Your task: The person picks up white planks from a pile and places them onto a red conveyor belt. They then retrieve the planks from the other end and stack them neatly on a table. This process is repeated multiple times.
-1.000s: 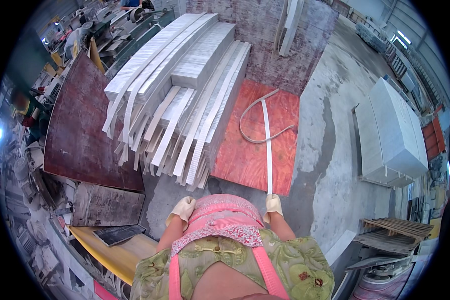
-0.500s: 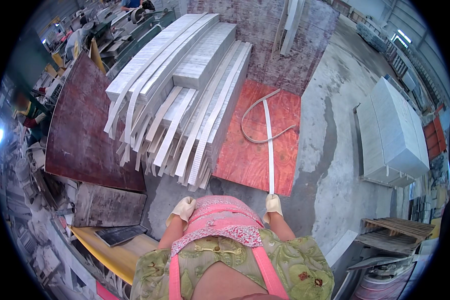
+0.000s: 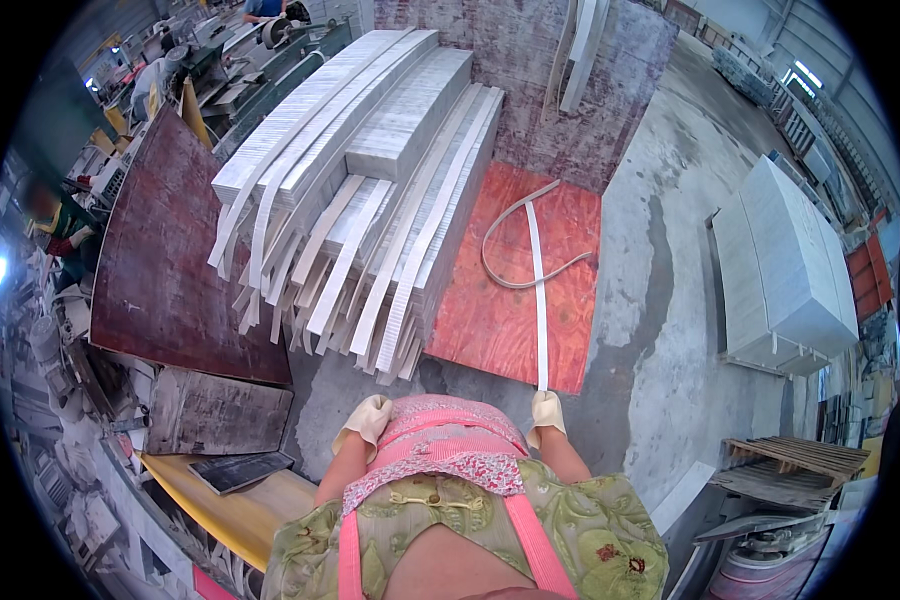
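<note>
My right hand (image 3: 547,413), in a cream glove, is closed round the near end of a long white strip (image 3: 541,300). The strip runs straight away from me over a red board (image 3: 470,325). A curved beige strip (image 3: 490,235) lies on the board, with the white strip touching or crossing it. My left hand (image 3: 369,417), gloved too, is curled closed beside my pink apron; anything inside its fingers is hidden. Ahead and to the left rises a stack of long pale strips (image 3: 410,140), several of their ends overhanging towards me.
A tall brownish board (image 3: 530,80) stands behind the red one, with strips leaning on it. A dark red panel (image 3: 180,260) is at left, a large pale block (image 3: 785,260) at right, and a wooden pallet (image 3: 800,460) lower right. Other people work at far left.
</note>
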Tool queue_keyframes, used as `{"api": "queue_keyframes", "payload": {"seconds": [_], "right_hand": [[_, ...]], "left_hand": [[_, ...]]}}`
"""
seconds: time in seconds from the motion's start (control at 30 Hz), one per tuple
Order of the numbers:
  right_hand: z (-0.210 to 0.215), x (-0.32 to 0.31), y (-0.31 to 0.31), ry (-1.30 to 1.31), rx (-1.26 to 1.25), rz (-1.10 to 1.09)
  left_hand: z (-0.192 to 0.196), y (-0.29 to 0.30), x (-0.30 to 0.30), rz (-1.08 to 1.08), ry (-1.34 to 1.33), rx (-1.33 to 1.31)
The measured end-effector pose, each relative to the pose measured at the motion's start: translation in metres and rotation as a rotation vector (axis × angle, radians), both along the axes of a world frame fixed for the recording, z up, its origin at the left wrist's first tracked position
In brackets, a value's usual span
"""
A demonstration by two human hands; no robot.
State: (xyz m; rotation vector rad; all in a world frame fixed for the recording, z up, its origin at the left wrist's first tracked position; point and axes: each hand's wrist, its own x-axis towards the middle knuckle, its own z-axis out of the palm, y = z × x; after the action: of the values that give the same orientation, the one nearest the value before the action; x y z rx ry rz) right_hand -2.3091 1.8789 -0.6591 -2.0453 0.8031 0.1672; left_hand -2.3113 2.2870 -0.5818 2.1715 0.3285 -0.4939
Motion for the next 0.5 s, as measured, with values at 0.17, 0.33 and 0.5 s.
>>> {"api": "queue_keyframes", "payload": {"seconds": [0.17,0.33,0.5], "right_hand": [[-0.007,0.006,0.000,-0.017,0.010,-0.005],[-0.052,0.008,-0.013,-0.061,-0.034,-0.003],[-0.050,0.005,-0.011,-0.106,-0.085,0.015]], "left_hand": [[0.003,-0.003,0.001,0.003,-0.006,0.016],[-0.007,-0.002,0.006,-0.006,-0.027,-0.009],[-0.011,-0.001,0.002,0.016,-0.021,-0.013]]}}
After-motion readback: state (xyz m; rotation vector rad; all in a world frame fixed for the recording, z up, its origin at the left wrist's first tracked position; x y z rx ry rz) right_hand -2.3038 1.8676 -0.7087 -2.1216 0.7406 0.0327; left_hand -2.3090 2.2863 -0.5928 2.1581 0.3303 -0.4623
